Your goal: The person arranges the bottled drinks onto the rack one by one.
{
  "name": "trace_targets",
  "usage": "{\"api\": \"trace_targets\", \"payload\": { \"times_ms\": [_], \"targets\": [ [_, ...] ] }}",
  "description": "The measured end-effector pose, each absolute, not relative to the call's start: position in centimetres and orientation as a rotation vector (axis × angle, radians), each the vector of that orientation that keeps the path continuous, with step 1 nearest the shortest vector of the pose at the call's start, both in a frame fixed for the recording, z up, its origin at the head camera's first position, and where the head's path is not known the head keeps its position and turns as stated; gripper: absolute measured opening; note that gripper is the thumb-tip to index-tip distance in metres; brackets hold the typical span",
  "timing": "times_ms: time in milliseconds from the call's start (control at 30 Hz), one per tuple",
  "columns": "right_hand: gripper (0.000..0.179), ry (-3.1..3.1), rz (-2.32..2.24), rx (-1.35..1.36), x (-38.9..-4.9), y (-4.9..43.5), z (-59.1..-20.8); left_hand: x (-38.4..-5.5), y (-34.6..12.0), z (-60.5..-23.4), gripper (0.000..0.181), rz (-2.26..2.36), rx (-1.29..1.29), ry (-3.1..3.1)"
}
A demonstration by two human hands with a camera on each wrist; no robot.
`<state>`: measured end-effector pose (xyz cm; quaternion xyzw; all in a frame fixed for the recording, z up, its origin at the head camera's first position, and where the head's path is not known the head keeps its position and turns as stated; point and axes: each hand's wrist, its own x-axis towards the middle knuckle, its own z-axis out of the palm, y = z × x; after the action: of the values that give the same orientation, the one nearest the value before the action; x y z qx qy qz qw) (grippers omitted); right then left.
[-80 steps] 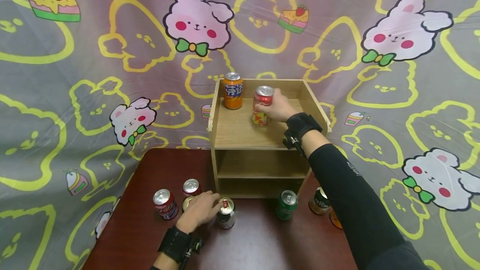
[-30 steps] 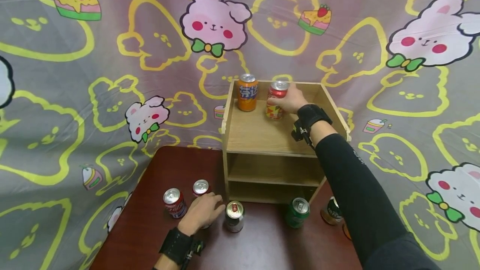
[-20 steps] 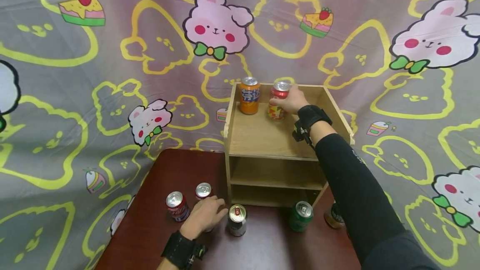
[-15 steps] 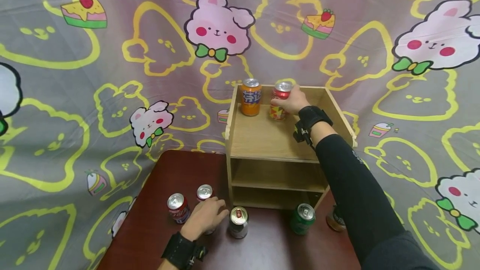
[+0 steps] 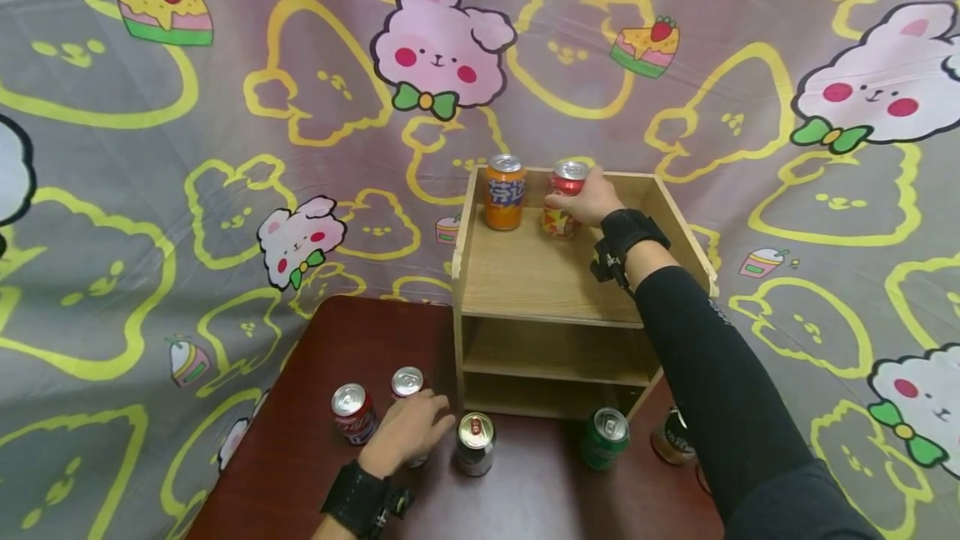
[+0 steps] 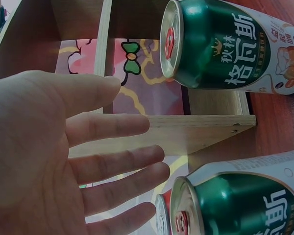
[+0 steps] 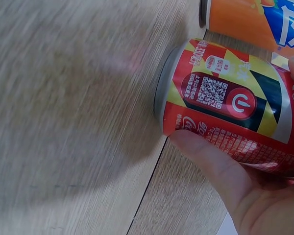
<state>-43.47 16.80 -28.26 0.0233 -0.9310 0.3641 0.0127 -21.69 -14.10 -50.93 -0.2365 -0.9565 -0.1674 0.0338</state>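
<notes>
My right hand (image 5: 594, 200) grips a red and yellow soda can (image 5: 558, 222) on the top shelf, thumb on one side. In the right wrist view the can's base is close over the wooden board, and its printed code (image 7: 214, 92) shows. Just left of it on the shelf stands an orange soda can (image 5: 505, 197). My left hand (image 5: 412, 432) is held low over the table with its fingers spread and nothing between them. Nearest to it are two green and white kvass cans, one (image 6: 225, 46) beside the fingers and one (image 6: 240, 200) partly hidden by the hand in the head view.
The wooden shelf unit (image 5: 551, 319) stands on the dark red table (image 5: 352, 340) against a patterned cloth. Two red cans, one silver-topped (image 5: 354, 415), stand on the left. A green can (image 5: 606, 438) and a brown can (image 5: 672, 440) stand on the right, near my sleeve.
My right hand has shifted the red can farther back on the top shelf, level with the orange can. My left hand stays near the same cans. The head view has turned slightly.
</notes>
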Motion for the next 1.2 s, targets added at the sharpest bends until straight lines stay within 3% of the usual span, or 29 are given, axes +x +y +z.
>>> {"api": "trace_targets", "payload": {
  "times_ms": [533, 800, 1200],
  "targets": [
    [0.095, -2.915, 1.157, 0.116, -42.5, 16.7, -27.3, -21.7, -13.5, -50.5, 0.020, -0.522, -0.692, -2.942],
    [0.071, -2.818, 0.995, 0.324, -42.0, 16.5, -25.1, -21.8, -13.6, -50.3, 0.021, -0.522, -0.706, -2.939],
    [0.065, -2.827, 0.816, 0.322, -42.8, 16.5, -25.8, -21.9, -13.4, -50.1, 0.021, -0.548, -0.675, -2.966]
  ]
}}
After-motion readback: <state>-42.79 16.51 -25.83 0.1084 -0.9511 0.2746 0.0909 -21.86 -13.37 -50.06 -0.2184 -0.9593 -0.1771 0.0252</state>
